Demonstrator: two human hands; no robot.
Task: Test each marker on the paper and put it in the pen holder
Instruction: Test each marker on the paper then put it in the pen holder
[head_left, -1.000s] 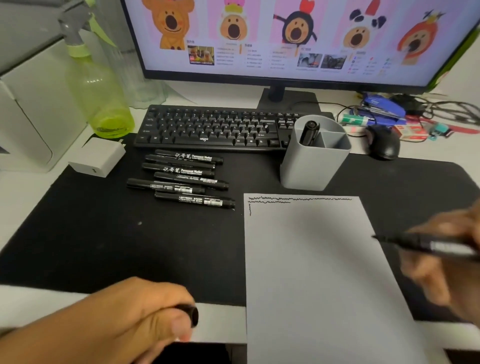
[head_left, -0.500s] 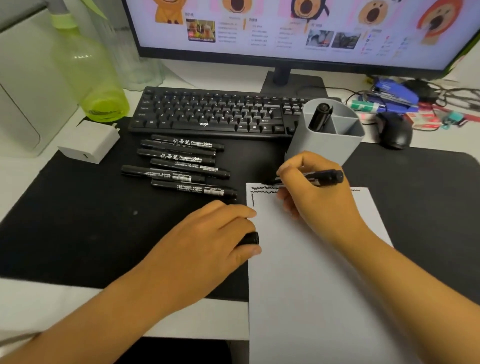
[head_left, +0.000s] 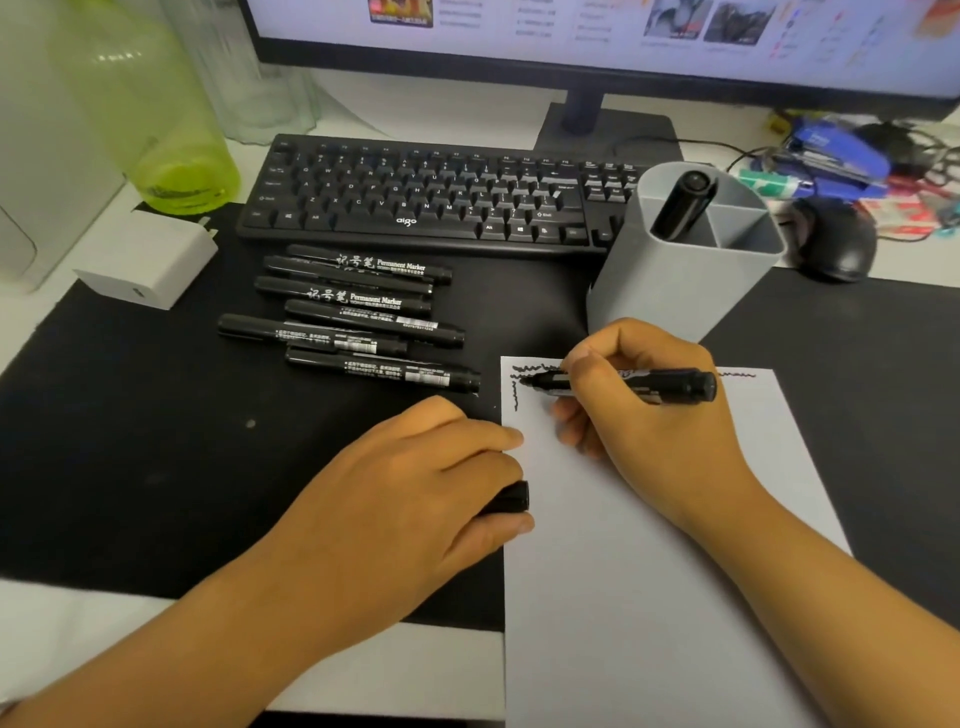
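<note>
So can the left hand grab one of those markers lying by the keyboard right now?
Probably not yet. The left hand is already closed around the marker cap and rests at the paper edge. The loose markers lie uncovered just beyond it, so the path is free, but its fingers are full.

A white bench (head_left: 415, 670) carries a large black desk mat (head_left: 130, 441). On the mat lie a black keyboard (head_left: 426, 197), six capped black markers (head_left: 358, 322) side by side, a grey plastic pen holder (head_left: 670, 280) and a white paper sheet (head_left: 649, 597). A white charger block (head_left: 150, 265) rests at the mat's left edge.
</note>
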